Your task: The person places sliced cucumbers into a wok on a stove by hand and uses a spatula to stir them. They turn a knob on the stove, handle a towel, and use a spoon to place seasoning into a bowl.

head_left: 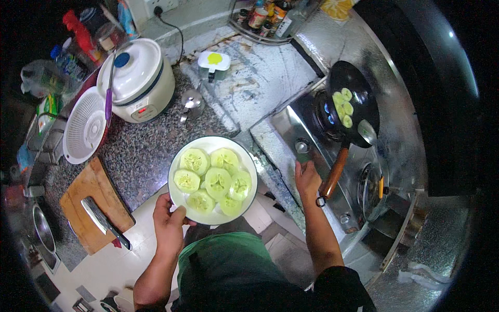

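Below you lies a tiled floor [117,262]; the speckled worktop [145,139] runs left, and the steel stove [288,132] carries a black wok [358,78] over a flame [328,108] near its far edge. Your left hand [171,221] grips the plate [244,205] by its rim at the worktop's front edge; a tilt could spill its cucumber slices [218,182]. Your right hand [307,180], grip unclear, is close beside the wok's handle [337,169]; a bump could swing it.
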The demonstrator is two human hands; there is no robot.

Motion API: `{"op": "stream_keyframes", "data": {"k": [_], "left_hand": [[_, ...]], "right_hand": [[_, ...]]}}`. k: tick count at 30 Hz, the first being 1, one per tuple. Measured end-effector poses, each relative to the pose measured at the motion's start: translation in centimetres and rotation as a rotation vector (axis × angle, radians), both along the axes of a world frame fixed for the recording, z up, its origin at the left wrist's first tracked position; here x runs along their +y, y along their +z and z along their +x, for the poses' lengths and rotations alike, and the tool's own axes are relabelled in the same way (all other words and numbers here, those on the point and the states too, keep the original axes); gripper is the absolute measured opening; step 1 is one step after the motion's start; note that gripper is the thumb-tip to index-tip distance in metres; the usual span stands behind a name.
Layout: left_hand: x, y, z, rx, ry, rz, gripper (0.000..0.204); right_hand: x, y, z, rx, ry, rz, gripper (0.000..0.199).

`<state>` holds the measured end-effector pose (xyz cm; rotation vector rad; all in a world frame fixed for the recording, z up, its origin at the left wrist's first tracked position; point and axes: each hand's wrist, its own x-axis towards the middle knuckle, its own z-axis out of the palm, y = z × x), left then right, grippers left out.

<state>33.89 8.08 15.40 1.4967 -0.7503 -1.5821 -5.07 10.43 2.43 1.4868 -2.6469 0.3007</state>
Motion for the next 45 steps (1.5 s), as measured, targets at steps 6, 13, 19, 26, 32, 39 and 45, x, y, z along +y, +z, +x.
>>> {"op": "stream_keyframes", "data": {"k": [6,13,19,26,32,39,45], "left_hand": [[1.3,0.0,4.5,0.016,0.015,0.022,0.03],[1.5,-0.3,6.7,0.01,0.049,0.019,0.03],[1.0,-0.2,6.7,0.01,0.038,0.008,0.027],[0.9,0.6,6.2,0.009,0.027,-0.005,0.027],[1.1,0.0,6.0,-0.022,0.009,-0.002,0.03],[1.0,0.0,6.2,-0.02,-0.013,-0.007,0.03],[0.1,-0.1,6.0,0.024,-0.039,-0.002,0.03]], "right_hand": [[-4.5,-0.2,-0.2,0.213,-0.054,0.144,0.041],[-5.6,-0.5,0.0,0.358,-0.048,0.183,0.041],[-6.1,-0.8,0.1,0.33,-0.095,0.197,0.041],[-6.2,-0.4,0.6,0.193,-0.127,0.176,0.043],[-6.2,-0.5,0.5,0.103,-0.166,0.189,0.046],[-4.9,1.7,1.7,0.036,-0.221,0.248,0.051],[3.2,6.6,8.3,-0.409,0.276,0.755,0.041]]}}
